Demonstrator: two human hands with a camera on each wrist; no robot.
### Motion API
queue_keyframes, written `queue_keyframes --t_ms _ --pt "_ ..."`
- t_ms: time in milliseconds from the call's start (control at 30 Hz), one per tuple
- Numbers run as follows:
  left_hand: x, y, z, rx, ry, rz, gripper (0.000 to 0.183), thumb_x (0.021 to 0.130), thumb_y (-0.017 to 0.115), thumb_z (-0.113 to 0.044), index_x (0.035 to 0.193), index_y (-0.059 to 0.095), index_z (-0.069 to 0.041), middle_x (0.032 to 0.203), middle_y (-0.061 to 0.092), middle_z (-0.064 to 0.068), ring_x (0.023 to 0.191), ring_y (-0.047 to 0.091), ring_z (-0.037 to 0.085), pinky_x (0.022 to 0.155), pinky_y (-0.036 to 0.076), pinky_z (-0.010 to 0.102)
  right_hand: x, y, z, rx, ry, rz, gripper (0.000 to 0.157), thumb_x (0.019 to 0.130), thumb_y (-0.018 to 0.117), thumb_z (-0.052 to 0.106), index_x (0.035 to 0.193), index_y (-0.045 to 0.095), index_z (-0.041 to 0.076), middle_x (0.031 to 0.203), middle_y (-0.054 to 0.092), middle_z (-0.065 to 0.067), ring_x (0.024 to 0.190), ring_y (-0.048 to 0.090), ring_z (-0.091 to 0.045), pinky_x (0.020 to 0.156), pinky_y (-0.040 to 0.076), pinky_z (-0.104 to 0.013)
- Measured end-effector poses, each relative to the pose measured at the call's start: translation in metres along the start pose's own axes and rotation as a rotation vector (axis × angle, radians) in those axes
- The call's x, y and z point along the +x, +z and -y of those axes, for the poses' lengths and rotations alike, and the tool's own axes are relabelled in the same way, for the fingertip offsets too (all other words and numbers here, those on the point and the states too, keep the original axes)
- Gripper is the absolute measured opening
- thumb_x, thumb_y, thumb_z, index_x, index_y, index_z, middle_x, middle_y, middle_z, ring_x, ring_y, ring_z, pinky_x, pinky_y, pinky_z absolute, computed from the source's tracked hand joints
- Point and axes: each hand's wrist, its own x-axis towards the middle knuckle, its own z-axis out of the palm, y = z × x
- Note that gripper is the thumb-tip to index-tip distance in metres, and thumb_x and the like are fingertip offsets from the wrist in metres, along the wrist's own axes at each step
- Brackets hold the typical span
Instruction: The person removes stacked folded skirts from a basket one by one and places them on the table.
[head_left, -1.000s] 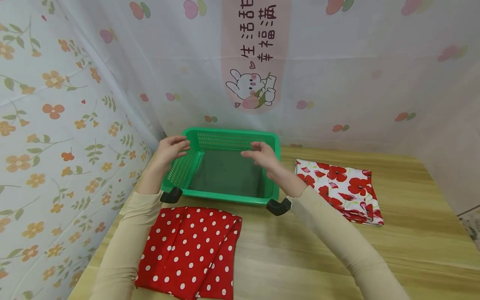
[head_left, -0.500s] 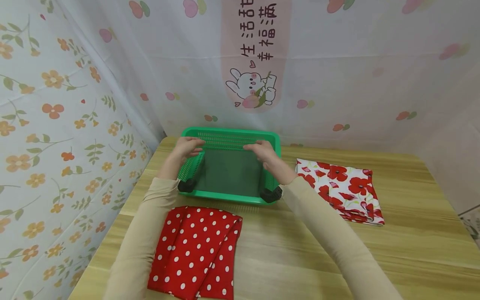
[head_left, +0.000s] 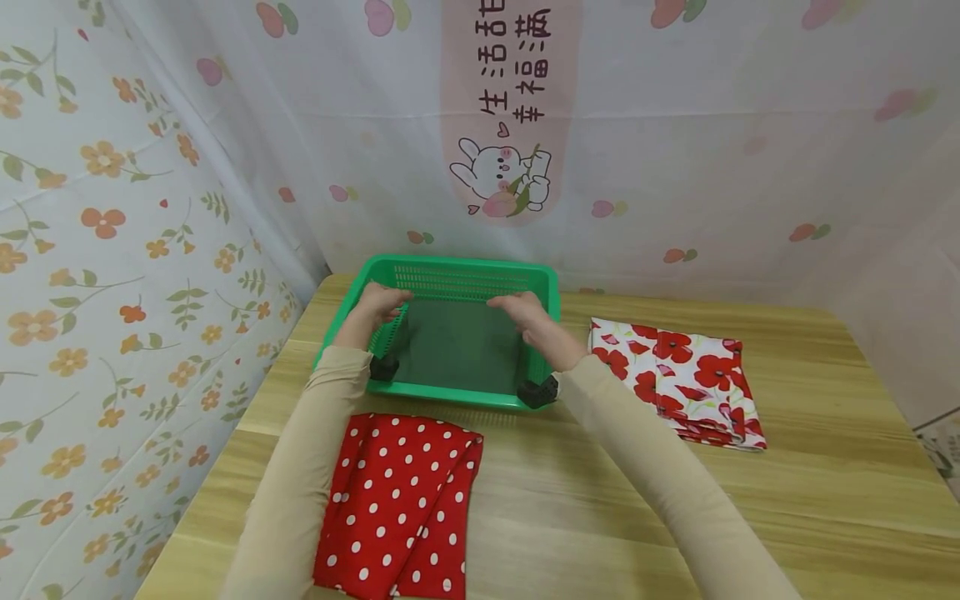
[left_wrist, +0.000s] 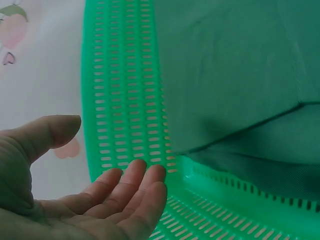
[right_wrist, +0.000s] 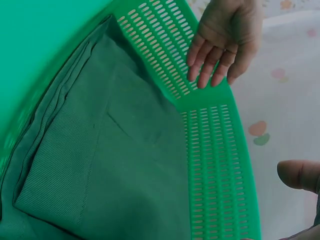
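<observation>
A green plastic basket [head_left: 450, 395] with slotted walls stands at the back of the table, a folded dark green cloth [head_left: 465, 346] lying flat inside it. My left hand [head_left: 377, 307] is over the basket's left end, palm inward; the left wrist view shows its fingers [left_wrist: 134, 182] loosely bent with nothing between them and the thumb apart. Over the right end hovers my right hand [head_left: 528, 318], fingers extended toward the middle and holding nothing. The right wrist view catches only its thumb [right_wrist: 300, 174] and a bit of palm.
A red cloth with white dots [head_left: 397, 508] lies folded in front of the basket, partly behind the left sleeve. To the right is a folded white cloth with red poppies [head_left: 690, 379]. A printed curtain [head_left: 637, 142] hangs right behind the basket.
My left hand has moved right, from the basket's left rim to over its inside, and a little lower lately. The right hand has dipped slightly. The cloths have not moved.
</observation>
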Motion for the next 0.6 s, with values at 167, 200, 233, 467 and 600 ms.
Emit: queue_keyframes --t_ms 167,200,233,467,600 --pt "0.011 0.004 0.003 0.156 -0.045 -0.053 0.065 0.091 0.057 -0.018 0.140 0.025 0.009 0.119 0.041 0.019 0.063 0.042 0.016 0.067 0.043 0.032 0.004 0.001 -0.002 0.004 0.000 -0.007 0.073 0.090 0.059 0.024 0.145 0.020 -0.003 0.152 0.019 -0.016 0.139 0.019 -0.033 0.110 0.022 -0.045" --pt "0.014 0.005 0.004 0.190 -0.052 -0.050 0.067 0.091 0.057 -0.019 0.141 0.022 0.010 0.121 0.041 0.019 0.062 0.041 0.015 0.066 0.042 0.031 0.005 0.002 -0.003 0.009 0.002 -0.009 0.074 0.090 0.060 0.024 0.146 0.019 -0.003 0.153 0.018 -0.016 0.139 0.018 -0.033 0.111 0.021 -0.045" --pt "0.021 0.006 0.008 0.213 -0.050 -0.057 0.067 0.091 0.059 -0.020 0.140 0.024 0.011 0.115 0.043 0.020 0.060 0.040 0.015 0.062 0.042 0.031 0.007 0.002 -0.003 0.015 0.006 -0.009 0.076 0.089 0.060 0.023 0.146 0.017 -0.003 0.153 0.016 -0.016 0.139 0.017 -0.033 0.111 0.021 -0.045" --pt "0.147 0.002 0.083 0.254 -0.020 -0.057 0.075 0.081 0.069 -0.029 0.134 0.035 0.010 0.123 0.048 0.023 0.103 0.053 0.034 0.079 0.049 0.041 0.013 0.003 -0.006 0.010 0.036 -0.027 0.080 0.089 0.059 0.024 0.148 0.010 -0.001 0.155 0.011 -0.015 0.140 0.015 -0.032 0.111 0.021 -0.043" --pt "0.226 0.002 0.127 0.268 -0.073 -0.046 0.079 0.075 0.074 -0.034 0.132 0.041 0.008 0.117 0.054 0.022 0.109 0.052 0.038 0.083 0.048 0.047 0.017 0.004 -0.009 0.003 0.057 -0.032 0.077 0.090 0.058 0.024 0.148 0.014 -0.001 0.154 0.014 -0.014 0.140 0.017 -0.032 0.111 0.022 -0.044"
